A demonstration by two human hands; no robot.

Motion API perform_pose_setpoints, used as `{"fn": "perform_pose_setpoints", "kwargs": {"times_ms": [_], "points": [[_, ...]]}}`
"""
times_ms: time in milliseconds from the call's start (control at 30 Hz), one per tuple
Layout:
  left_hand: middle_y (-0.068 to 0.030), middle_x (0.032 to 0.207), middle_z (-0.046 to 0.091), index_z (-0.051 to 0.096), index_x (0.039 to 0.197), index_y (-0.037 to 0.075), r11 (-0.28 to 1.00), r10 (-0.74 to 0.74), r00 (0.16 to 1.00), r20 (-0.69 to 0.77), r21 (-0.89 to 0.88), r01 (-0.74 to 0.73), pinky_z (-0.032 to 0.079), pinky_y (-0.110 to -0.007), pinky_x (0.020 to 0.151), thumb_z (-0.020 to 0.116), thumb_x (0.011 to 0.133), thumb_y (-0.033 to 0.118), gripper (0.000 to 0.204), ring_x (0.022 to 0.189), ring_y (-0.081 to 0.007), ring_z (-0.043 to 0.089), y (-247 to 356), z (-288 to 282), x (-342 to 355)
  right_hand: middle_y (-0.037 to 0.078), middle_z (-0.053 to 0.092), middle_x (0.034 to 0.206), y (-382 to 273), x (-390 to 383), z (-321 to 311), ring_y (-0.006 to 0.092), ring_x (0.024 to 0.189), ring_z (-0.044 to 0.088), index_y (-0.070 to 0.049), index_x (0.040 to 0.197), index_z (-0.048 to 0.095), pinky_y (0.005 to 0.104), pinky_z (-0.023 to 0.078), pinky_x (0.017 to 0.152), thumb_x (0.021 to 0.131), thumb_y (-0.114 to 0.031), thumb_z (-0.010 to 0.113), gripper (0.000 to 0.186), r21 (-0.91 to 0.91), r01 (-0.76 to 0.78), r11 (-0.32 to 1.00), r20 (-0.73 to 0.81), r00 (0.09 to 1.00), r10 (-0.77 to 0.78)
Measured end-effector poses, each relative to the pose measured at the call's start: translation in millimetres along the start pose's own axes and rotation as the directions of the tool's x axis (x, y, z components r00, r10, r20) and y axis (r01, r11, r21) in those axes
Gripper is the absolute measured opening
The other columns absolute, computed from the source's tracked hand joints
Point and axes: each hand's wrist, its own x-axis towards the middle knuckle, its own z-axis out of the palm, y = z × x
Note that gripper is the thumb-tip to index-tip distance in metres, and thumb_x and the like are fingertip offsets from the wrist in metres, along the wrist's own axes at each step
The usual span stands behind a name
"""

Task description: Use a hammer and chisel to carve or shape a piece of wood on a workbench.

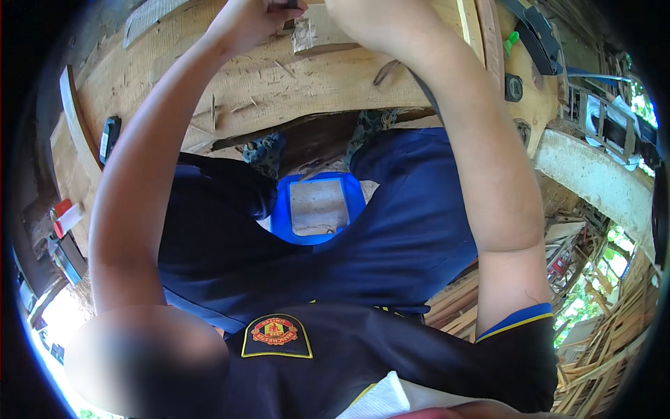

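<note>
Both my arms reach up to the top edge of the view, over a rough wooden workbench (279, 87). My left hand (248, 21) is curled into a fist, its fingers closed on a small dark thing that is cut off by the frame edge. My right hand (380, 24) shows only its back; its fingers are hidden. Between the two hands a small pale wooden block (317, 31) lies on the bench, touching or very near both hands. Wood chips and shavings lie scattered around it.
A black hand tool (109, 136) lies at the bench's left end, and a red and white object (66, 216) sits below it. A blue seat (317, 209) shows between my legs. A grey beam (593, 174) and piled wood offcuts (614, 328) are at right.
</note>
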Motion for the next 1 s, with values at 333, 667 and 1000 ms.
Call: {"fn": "perform_pose_setpoints", "kwargs": {"times_ms": [333,667,1000], "points": [[-0.0095,0.074,0.068,0.069,0.093,-0.003,0.192,0.398,0.908,0.133,0.955,-0.224,0.052,-0.029,0.060,0.062,0.088,0.002,0.010,0.065,-0.0119,0.063,-1,-2,-1,0.029,0.065,0.082,-4,-1,2,0.0439,0.077,0.065,0.008,0.092,0.063,0.0463,0.052,0.069,0.098,-0.020,0.049,0.032,0.017,0.271,0.962,-0.287,0.923,-0.255],[-0.0108,0.067,0.066,0.070,0.095,0.000,0.029,0.343,0.937,-0.072,0.997,0.067,0.050,-0.033,0.062,0.066,0.089,0.019,0.020,0.062,-0.0127,0.062,-7,-3,8,0.025,0.067,0.090,12,7,15,0.0410,0.079,0.065,0.004,0.104,0.063,0.0430,0.051,0.070,0.099,-0.019,0.049,0.027,0.146,0.397,0.906,-0.461,0.838,-0.293],[-0.0187,0.087,0.071,0.072,0.098,0.000,-0.027,0.441,0.883,0.162,0.986,-0.167,0.054,-0.035,0.068,0.067,0.084,0.007,0.016,0.074,-0.0275,0.070,-2,-11,2,0.023,0.067,0.085,-12,7,8,0.0372,0.074,0.066,0.006,0.093,0.062,0.0393,0.052,0.066,0.100,-0.019,0.047,0.030,0.027,0.401,0.916,-0.488,0.805,-0.338]]}}
